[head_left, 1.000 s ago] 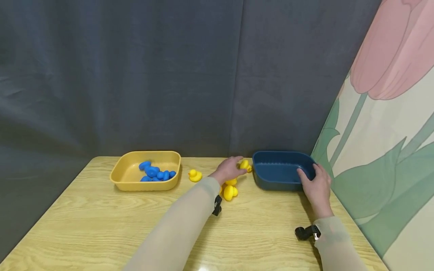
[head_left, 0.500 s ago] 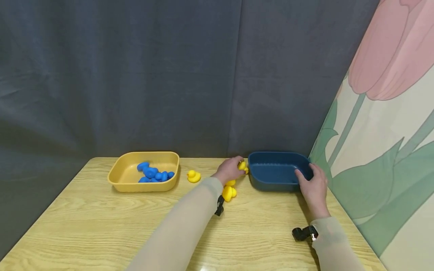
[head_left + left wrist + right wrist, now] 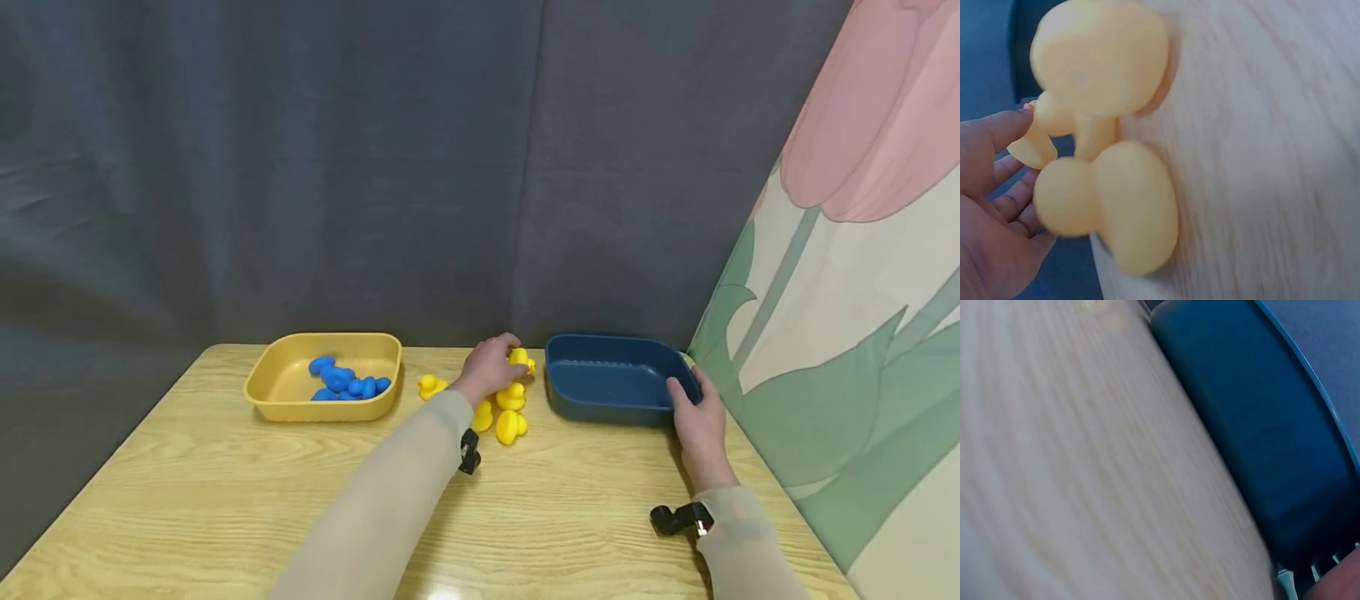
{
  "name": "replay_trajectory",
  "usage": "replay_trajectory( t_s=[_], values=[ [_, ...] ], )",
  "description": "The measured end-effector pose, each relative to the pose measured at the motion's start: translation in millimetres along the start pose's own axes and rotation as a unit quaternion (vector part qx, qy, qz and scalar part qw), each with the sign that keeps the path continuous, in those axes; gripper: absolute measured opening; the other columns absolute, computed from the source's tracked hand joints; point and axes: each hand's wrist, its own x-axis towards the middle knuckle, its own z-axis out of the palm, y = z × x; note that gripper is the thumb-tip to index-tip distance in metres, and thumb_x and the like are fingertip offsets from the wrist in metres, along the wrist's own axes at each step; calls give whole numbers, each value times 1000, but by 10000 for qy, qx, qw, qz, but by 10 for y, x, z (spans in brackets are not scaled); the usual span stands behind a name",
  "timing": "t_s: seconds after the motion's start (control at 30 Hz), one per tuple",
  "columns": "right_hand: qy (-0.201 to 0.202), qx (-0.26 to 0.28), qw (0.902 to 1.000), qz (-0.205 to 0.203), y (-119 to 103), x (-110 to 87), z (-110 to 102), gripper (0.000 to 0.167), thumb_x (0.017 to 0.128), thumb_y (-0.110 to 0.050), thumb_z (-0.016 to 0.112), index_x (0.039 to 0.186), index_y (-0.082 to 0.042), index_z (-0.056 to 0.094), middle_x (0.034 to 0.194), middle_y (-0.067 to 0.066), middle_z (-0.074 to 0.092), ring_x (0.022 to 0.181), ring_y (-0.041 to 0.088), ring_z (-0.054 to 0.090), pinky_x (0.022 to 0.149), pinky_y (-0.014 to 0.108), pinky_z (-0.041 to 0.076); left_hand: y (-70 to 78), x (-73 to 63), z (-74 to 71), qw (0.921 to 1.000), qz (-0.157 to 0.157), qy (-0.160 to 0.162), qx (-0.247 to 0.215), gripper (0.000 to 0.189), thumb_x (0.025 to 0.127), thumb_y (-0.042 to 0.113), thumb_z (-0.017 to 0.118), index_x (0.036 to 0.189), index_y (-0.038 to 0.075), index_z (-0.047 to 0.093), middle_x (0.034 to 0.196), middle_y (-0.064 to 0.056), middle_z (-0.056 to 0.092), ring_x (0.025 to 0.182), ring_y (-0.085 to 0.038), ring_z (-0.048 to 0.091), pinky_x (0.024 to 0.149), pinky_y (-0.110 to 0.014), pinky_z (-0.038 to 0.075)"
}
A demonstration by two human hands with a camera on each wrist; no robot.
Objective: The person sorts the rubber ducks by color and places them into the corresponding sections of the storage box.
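Note:
My left hand (image 3: pixel 487 367) holds a yellow rubber duck (image 3: pixel 519 357) by the back edge of the table; in the left wrist view its thumb and fingers close round that duck (image 3: pixel 1034 149). Several more yellow ducks lie just below this hand, among them one duck (image 3: pixel 512 397) and a tipped one (image 3: pixel 510 427). Another duck (image 3: pixel 431 386) is partly behind the left forearm. My right hand (image 3: pixel 701 425) grips the right end of the dark blue tray (image 3: pixel 607 413), thumb over the rim. Its fingers are mostly hidden on the far side. No objects show inside this tray.
A yellow tray (image 3: pixel 322 412) with several blue ducks (image 3: pixel 339 380) stands at the back left of the wooden table (image 3: pixel 225 500). A dark curtain (image 3: pixel 375 167) hangs behind the table, and a flower-printed wall panel (image 3: pixel 847 375) runs along the right.
The left hand has taken hold of the rear duck and shifted left with it, away from the blue tray. That tray has slid slightly left with the right hand at its end.

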Motion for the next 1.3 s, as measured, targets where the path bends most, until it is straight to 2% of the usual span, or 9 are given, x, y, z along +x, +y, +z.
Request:
replay_trajectory(
  t_s=[0.17,0.4,0.63,0.9,1.2,1.3],
  values=[
    [-158,267,9995,23,29,-43,-5,72,118,-42,45,179,-14,19,184,9,15,169,30,9,137,46,10,77,-206,-190,9987,-8,254,-448,51,105,30,80,150,11,65,140,-9,70,127,-31,61,111,-45,53],
    [-288,447,9985,-104,40,-145,40,61,121,-34,32,178,-15,24,183,6,18,169,25,10,136,39,10,80,-273,-280,9959,71,612,-667,49,104,30,82,147,13,66,138,-7,69,127,-28,60,112,-43,52],
    [-279,582,9976,-244,28,-198,87,60,118,-23,33,177,-12,27,182,8,20,169,27,11,136,39,9,207,-415,-323,9942,248,569,-879,50,104,31,81,149,15,65,142,-5,68,131,-29,59,113,-43,52],
    [-300,465,9981,-262,20,-231,106,60,119,-26,33,177,-14,27,183,5,21,169,24,13,136,37,10,360,-539,-199,9942,464,393,-889,50,105,34,80,150,18,65,146,-1,67,131,-25,57,113,-43,52],
    [-373,400,9981,-285,33,-205,73,60,119,-27,31,177,-13,25,183,5,19,169,25,11,136,39,9,431,-495,1,9964,619,350,-462,49,104,40,81,147,20,68,136,0,70,118,-21,57,101,-36,55],
    [-357,346,9984,-268,46,-200,61,60,119,-28,30,177,-13,25,183,6,18,169,26,11,136,40,9,424,-486,45,9963,679,314,-422,49,104,41,80,146,20,68,136,1,70,121,-22,58,103,-36,54]
  ],
)
